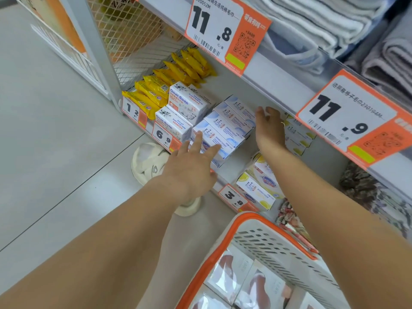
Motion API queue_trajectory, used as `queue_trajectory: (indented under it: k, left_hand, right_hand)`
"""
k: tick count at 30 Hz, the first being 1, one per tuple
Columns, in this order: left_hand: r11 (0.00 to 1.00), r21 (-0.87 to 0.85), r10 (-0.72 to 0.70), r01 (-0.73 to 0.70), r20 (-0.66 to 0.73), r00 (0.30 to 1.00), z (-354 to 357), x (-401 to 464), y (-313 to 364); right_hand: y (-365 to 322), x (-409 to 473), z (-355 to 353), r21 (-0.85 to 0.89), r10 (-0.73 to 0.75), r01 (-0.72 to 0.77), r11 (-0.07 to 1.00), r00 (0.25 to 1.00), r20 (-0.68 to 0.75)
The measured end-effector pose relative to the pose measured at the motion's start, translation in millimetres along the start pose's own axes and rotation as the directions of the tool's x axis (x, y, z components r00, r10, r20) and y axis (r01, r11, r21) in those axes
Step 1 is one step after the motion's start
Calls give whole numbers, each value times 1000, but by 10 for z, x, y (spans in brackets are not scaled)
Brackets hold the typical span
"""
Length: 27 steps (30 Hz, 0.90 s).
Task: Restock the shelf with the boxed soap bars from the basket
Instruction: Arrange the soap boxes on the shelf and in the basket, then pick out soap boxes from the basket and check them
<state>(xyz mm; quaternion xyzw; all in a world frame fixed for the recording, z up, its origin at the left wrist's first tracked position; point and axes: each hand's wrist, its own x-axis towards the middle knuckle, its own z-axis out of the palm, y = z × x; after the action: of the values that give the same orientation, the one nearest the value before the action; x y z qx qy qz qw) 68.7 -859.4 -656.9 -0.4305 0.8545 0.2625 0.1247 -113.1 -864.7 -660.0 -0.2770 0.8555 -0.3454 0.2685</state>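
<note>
A row of blue-and-white boxed soap bars (225, 126) lies stacked on the shelf (234, 161). My left hand (191, 168) reaches to the front box, its straight fingers touching the box's top. My right hand (269, 128) lies flat against the right side of the row, fingers straight. At the lower right stands the white basket with an orange rim (276, 233); several white boxes (236, 275) lie in it.
Goat Soap boxes (185, 103) and yellow packets (156, 90) fill the shelf's left part. Yellow-and-white soap boxes (260, 184) sit at the right. Price tags (163, 136) hang along the edge. Folded towels (323, 25) fill the shelf above. White shoes (147, 161) stand on the floor.
</note>
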Motion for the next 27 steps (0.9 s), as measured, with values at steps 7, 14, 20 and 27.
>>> queue_trajectory:
  k: [7, 14, 20, 27]
  left_hand:
    - [999, -52, 11, -12, -24, 1000, -30, -174, 201]
    - [846, -5, 461, -534, -497, 735, 278, -761, 787]
    - [711, 5, 673, -703, -295, 678, 1026, -1229, 1226]
    - [956, 13, 246, -293, 510, 824, 2343, -1464, 1370]
  right_hand:
    - [608, -1169, -633, -44, -386, 387, 921, 922, 36]
    - [1803, -2731, -1420, -99, -322, 316, 943, 946, -43]
    - [3039, -3293, -1583, -408, 173, -141, 902, 984, 44]
    - [3512, -3666, -1396, -543, 437, -182, 820, 812, 387]
